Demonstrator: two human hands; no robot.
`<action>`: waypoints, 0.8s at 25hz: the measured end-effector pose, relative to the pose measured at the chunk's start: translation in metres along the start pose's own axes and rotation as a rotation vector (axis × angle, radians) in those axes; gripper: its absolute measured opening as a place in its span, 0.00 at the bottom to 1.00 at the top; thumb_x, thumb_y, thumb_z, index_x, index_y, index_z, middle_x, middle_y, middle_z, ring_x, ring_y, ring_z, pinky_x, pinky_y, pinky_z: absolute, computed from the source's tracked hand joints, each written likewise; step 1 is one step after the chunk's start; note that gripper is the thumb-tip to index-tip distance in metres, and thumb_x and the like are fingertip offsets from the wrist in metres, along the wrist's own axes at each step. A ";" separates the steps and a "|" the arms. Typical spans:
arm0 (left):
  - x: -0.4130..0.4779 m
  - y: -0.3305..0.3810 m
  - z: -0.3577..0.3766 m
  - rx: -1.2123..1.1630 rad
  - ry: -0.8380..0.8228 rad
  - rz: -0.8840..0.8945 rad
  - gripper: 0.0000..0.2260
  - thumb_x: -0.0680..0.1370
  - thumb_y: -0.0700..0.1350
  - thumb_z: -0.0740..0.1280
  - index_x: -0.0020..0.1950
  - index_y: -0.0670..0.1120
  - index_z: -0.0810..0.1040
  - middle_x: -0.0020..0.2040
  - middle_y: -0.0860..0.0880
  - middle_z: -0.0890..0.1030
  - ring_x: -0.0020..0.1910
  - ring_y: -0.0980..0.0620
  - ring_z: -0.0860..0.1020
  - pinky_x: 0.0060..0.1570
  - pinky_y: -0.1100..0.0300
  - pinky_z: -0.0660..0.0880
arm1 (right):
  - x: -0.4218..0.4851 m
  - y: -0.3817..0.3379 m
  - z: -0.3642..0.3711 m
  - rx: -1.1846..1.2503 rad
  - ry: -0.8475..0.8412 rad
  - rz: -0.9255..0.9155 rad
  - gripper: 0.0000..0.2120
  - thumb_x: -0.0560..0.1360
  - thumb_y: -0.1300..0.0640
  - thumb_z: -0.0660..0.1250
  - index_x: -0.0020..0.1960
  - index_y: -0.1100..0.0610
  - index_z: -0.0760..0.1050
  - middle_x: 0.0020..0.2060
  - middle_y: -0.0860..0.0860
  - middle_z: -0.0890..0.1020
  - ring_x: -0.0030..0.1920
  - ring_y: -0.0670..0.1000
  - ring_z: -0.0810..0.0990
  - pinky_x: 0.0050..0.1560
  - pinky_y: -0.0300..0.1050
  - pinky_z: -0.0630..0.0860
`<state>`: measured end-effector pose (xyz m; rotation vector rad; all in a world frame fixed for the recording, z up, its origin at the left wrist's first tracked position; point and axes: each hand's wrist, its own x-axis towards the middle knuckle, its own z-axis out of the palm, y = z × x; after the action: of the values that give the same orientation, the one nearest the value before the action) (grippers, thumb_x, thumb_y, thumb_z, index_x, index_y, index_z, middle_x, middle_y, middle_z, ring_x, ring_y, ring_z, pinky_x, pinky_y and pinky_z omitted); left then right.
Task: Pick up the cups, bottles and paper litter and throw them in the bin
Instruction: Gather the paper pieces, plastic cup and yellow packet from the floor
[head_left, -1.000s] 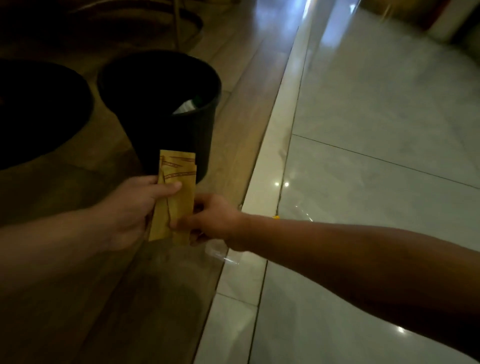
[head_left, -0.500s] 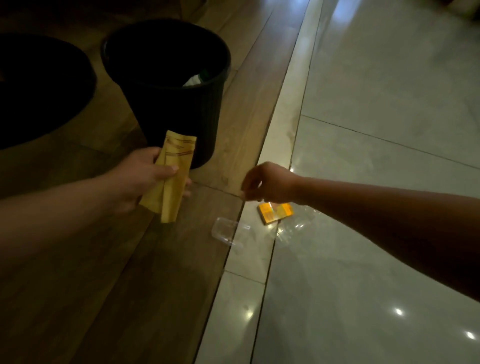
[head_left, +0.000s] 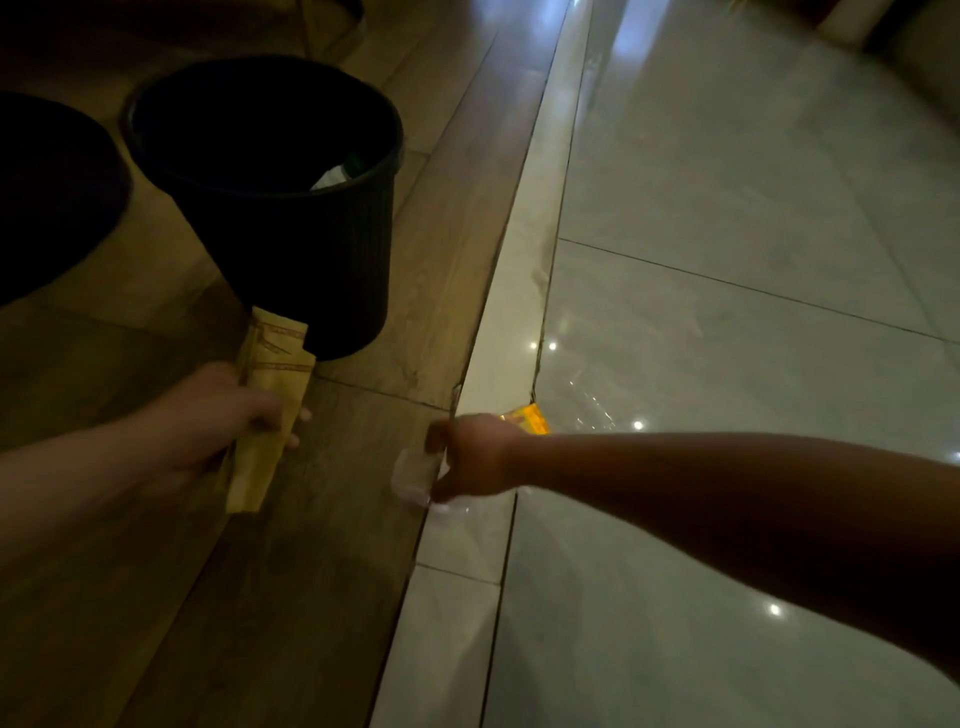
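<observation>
**Head view: clear bottle at the floor seam, paper already in hand**

Head view, dim light. Left hand (head_left: 218, 415) clamped on folded yellow paper bag (head_left: 265, 415), thumb over the front, fingers (head_left: 298, 428) peeking out behind; bag hanging down, top edge just in front of the black bin (head_left: 291, 249). Bin upright on wood floor (head_left: 291, 571), rim open, something pale with a green cap (head_left: 337, 174) lying inside.

Right hand (head_left: 475, 457) low at the pale border strip (head_left: 457, 623) between wood and glossy tile (head_left: 727, 260). Fingers curled around neck end of a clear plastic bottle (head_left: 415, 475) lying on its side across the seam. Appears closed on it, though contact partly hidden by the knuckles. Orange-yellow label (head_left: 527, 415) showing just past the hand; rest of bottle body nearly invisible against tile glare.

Handling, judged:
- Bottle: likely empty, so very light; thin-walled, crushes under squeeze, smooth and a bit slippery. Best taken at the neck or cap end, stiffest part, where fingers sit now. Mid-body grip likely to buckle and squirt out.
- Paper bag: light, limp, no fragility; pinch across the fold keeps it from fanning open.
- Bin near both hands; short lift and drop for each, rim wide enough for either item.
</observation>
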<state>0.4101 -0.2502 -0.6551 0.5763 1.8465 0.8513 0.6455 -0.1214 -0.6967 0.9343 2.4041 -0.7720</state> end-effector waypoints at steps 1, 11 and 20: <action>-0.002 -0.002 0.008 0.011 -0.029 -0.011 0.13 0.73 0.34 0.64 0.57 0.38 0.77 0.40 0.46 0.88 0.37 0.48 0.86 0.44 0.49 0.79 | -0.007 0.008 -0.016 0.179 -0.007 0.007 0.28 0.68 0.48 0.76 0.65 0.51 0.73 0.52 0.50 0.80 0.51 0.53 0.79 0.48 0.47 0.80; -0.014 0.027 0.054 -0.271 -0.175 -0.014 0.22 0.66 0.56 0.76 0.49 0.43 0.75 0.30 0.49 0.77 0.30 0.51 0.76 0.34 0.54 0.78 | -0.039 0.002 -0.080 0.694 0.051 -0.223 0.19 0.68 0.56 0.77 0.58 0.53 0.79 0.50 0.53 0.84 0.44 0.50 0.85 0.41 0.41 0.82; -0.018 0.023 0.046 -0.304 -0.304 -0.015 0.40 0.56 0.64 0.80 0.61 0.43 0.77 0.36 0.46 0.81 0.32 0.52 0.75 0.21 0.62 0.71 | -0.026 -0.020 -0.072 0.648 0.144 -0.311 0.16 0.67 0.48 0.77 0.53 0.48 0.78 0.46 0.48 0.82 0.44 0.48 0.84 0.40 0.40 0.83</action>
<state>0.4600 -0.2342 -0.6390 0.4689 1.4128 0.9559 0.6339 -0.0996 -0.6213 0.8613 2.4907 -1.7211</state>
